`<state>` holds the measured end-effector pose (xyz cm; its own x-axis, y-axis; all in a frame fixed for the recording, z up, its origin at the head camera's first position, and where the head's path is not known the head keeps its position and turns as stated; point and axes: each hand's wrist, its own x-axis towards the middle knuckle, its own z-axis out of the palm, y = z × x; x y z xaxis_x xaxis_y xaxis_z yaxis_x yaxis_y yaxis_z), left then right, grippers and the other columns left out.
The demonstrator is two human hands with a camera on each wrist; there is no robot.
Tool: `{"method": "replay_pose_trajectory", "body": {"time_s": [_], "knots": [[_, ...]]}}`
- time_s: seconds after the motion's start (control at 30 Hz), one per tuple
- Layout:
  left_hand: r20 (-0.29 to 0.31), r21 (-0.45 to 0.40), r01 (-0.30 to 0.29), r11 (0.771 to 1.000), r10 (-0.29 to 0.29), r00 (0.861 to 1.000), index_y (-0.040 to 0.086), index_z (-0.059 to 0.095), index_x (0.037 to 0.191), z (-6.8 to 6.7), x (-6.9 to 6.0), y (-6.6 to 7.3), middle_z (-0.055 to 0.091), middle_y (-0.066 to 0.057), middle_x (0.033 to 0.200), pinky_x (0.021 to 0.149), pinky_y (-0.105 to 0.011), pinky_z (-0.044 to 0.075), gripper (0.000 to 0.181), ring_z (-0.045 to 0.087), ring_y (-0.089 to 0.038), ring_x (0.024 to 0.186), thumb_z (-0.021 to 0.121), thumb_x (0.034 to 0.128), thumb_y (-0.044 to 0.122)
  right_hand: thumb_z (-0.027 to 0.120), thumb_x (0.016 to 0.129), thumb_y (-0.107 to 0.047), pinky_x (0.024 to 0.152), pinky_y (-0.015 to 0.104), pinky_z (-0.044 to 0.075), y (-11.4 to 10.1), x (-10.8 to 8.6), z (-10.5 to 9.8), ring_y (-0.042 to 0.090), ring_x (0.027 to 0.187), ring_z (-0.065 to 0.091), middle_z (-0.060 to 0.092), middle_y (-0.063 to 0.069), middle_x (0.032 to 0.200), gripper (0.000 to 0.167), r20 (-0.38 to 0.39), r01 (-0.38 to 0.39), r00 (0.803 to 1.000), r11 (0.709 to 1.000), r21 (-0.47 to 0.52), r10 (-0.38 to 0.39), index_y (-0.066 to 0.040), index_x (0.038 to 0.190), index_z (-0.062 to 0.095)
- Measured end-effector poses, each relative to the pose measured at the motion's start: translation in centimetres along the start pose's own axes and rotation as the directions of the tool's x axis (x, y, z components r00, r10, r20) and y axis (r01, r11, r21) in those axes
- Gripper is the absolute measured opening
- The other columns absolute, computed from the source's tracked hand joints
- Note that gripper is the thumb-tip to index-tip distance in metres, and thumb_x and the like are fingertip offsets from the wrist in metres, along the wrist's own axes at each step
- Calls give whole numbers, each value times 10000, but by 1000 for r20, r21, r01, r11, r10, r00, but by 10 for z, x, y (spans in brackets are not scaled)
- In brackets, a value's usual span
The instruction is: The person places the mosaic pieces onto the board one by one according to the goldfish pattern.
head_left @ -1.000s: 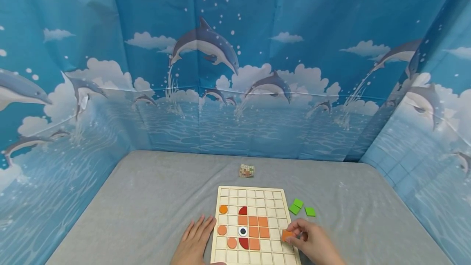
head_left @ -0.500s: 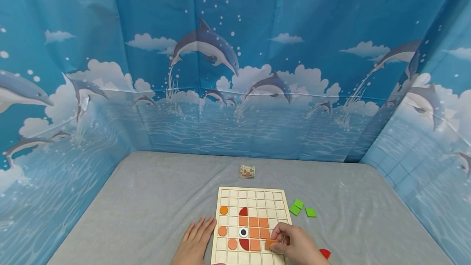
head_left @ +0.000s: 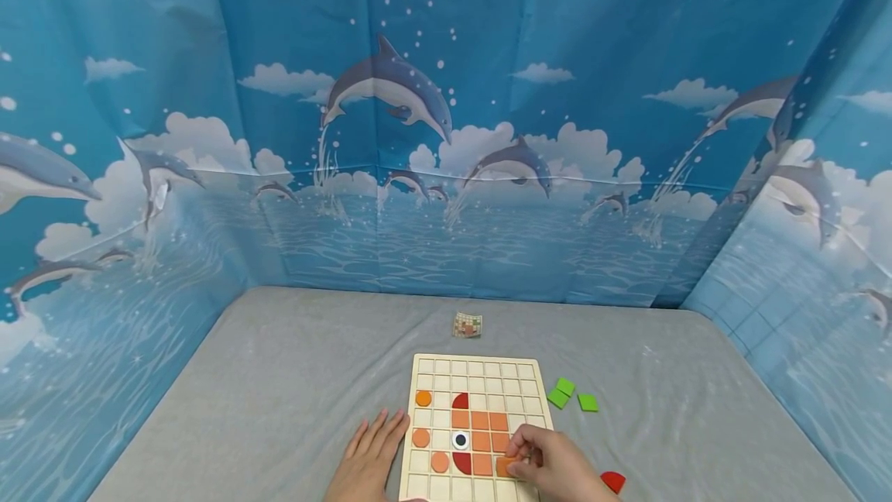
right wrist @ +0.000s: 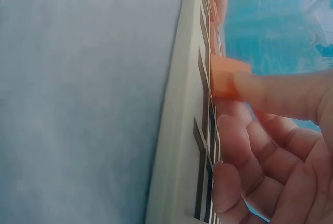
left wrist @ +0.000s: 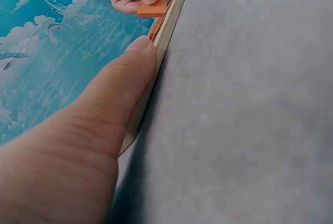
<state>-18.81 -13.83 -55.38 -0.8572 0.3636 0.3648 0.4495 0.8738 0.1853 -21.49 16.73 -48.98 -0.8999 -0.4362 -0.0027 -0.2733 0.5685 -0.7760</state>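
My right hand (head_left: 554,462) pinches an orange square tile (head_left: 505,468) between thumb and fingers. It holds the tile tilted at a cell in the lower part of the wooden grid board (head_left: 492,368), just right of another orange square (head_left: 482,464). From the right wrist view, the thumb lies across the face of that tile (right wrist: 225,70), whose lower edge meets the board. My left hand (head_left: 368,462) lies with extended fingers on the cloth along the board's left side. In the left wrist view its thumb (left wrist: 117,86) touches the board's near edge.
On the board lie several orange squares, orange discs (head_left: 423,398), two dark red quarter-circles (head_left: 461,401) and a white eye tile (head_left: 460,440). Green squares (head_left: 588,403) and a red quarter-circle (head_left: 613,482) lie right of it. A small pattern card (head_left: 467,324) sits beyond.
My right hand has carried the orange tile leftward and nearer, from the board's right edge to a cell beside the other orange squares. The red quarter-circle has come into view. My left hand stays put.
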Motion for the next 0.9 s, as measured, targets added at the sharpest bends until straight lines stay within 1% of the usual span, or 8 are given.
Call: {"method": "replay_pose_trajectory", "body": {"time_s": [0.17,0.3,0.43,0.6,0.73,0.9], "knots": [[0,7,-12,1000,12,1000,87,410,1434,1,0,-1,438,-28,1427,1062,-205,-65,996,371,-258,1310,459,754,813,779,786,-171,480,228,369,0,1,1,39,542,428,509,-117,657,177,-9,20,1000,1000,-22,-20,-173,779,602],[-11,13,-19,1000,20,1000,85,411,1432,2,0,-1,441,-31,1424,1064,-213,-61,1003,371,-260,1308,458,749,818,774,790,-154,495,230,379,-1,3,0,46,556,446,512,-105,645,172,-4,1,1000,1000,-13,-1,-175,763,605],[-20,14,-12,1000,12,1000,91,416,1429,2,0,-1,442,-25,1424,1066,-204,-76,997,369,-257,1308,461,747,818,744,825,-126,511,231,386,-1,3,-1,64,578,462,518,-71,649,146,10,-29,1000,999,19,29,-159,766,615],[-8,3,-1,1000,1,1000,93,411,1434,1,0,-1,436,-26,1430,1062,-194,-86,995,364,-261,1314,467,749,813,718,854,-150,520,230,391,0,3,-2,76,591,470,525,-51,658,96,31,-46,999,998,47,44,-119,807,641],[6,9,-1,1000,1,1000,92,402,1438,1,1,-1,427,-27,1437,1061,-194,-98,1003,358,-260,1319,455,749,819,727,845,-153,516,231,384,1,4,-2,63,582,458,519,-69,645,84,14,-34,999,999,13,34,-124,802,660],[-5,17,-12,1000,12,1000,89,400,1439,1,0,-1,428,-32,1436,1062,-201,-90,1005,369,-264,1310,446,752,821,733,829,-144,510,224,372,1,4,-1,47,569,446,518,-87,640,78,-7,-21,1000,1000,-22,21,-146,782,670]]}}
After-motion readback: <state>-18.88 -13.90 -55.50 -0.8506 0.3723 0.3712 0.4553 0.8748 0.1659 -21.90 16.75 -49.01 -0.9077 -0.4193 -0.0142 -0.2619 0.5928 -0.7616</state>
